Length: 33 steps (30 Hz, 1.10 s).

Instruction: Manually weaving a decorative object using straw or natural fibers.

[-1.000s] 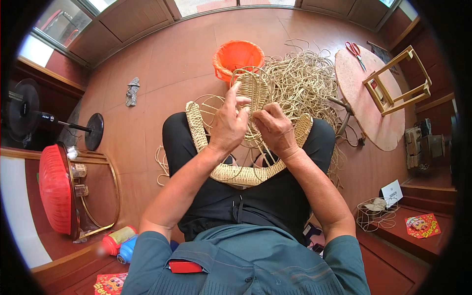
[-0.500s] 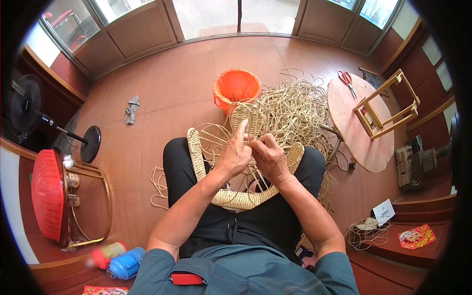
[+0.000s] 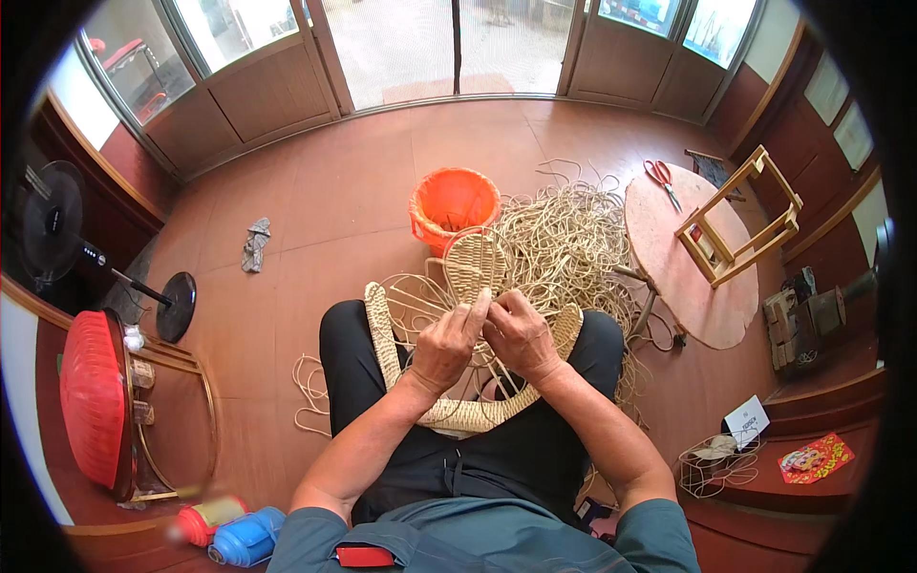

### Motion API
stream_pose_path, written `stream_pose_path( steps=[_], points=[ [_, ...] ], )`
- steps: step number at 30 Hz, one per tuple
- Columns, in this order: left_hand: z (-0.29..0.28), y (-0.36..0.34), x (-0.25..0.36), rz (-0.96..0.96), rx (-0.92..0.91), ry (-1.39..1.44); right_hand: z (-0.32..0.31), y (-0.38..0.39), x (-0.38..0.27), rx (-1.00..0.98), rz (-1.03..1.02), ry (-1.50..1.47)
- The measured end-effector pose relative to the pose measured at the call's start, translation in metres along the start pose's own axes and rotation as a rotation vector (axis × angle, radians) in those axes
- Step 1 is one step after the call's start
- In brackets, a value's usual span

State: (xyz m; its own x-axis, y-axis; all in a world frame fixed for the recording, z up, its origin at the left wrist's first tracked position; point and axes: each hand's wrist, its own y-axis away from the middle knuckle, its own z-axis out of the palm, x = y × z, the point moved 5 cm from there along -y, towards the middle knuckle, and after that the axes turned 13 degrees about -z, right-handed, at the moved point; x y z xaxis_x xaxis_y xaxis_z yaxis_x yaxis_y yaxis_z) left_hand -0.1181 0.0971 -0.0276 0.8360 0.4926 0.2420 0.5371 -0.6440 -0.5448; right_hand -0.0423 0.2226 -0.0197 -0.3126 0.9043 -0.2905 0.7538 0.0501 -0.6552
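A U-shaped woven frame of tan cord (image 3: 453,416) lies across my thighs, its two arms pointing away from me. Between those arms stands an oval woven panel (image 3: 468,260), with loose strands running from it toward the frame. At the panel's near end my left hand (image 3: 445,346) is closed, thumb and fingers pinched at the cord strands. My right hand (image 3: 525,336) is right beside it, also closed with its fingertips on the strands. The fingers cover the exact spot where the strands meet.
An orange bucket (image 3: 457,198) stands beyond the panel. Right of it lies a tangled heap of tan cord (image 3: 564,244). A round pinkish board (image 3: 659,253) carries red-handled scissors (image 3: 662,183) and a wooden frame (image 3: 740,220). A black fan (image 3: 178,304) stands at left, near a grey rag (image 3: 255,245).
My left index finger, stretched out before, has come down beside the right fingers at the panel's near end. The view has tilted, so the room sits lower in the picture.
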Motion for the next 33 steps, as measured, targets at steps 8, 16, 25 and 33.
stream_pose_path(
  steps=[8, 16, 25, 33],
  points=[
    [-0.014, 0.011, 0.003, 0.058, 0.049, 0.104, -0.009, -0.004, -0.008, 0.037, -0.067, 0.009],
    [-0.007, 0.027, 0.007, -0.525, -0.191, 0.444, 0.006, 0.008, 0.0, 0.004, -0.126, 0.062],
    [-0.048, 0.04, -0.007, -0.756, -0.383, 0.86, -0.001, 0.001, -0.001, 0.023, 0.051, -0.017],
    [-0.145, 0.117, -0.088, -0.887, -0.168, 0.763, -0.002, 0.005, 0.002, 0.027, -0.004, 0.041]
  ],
)
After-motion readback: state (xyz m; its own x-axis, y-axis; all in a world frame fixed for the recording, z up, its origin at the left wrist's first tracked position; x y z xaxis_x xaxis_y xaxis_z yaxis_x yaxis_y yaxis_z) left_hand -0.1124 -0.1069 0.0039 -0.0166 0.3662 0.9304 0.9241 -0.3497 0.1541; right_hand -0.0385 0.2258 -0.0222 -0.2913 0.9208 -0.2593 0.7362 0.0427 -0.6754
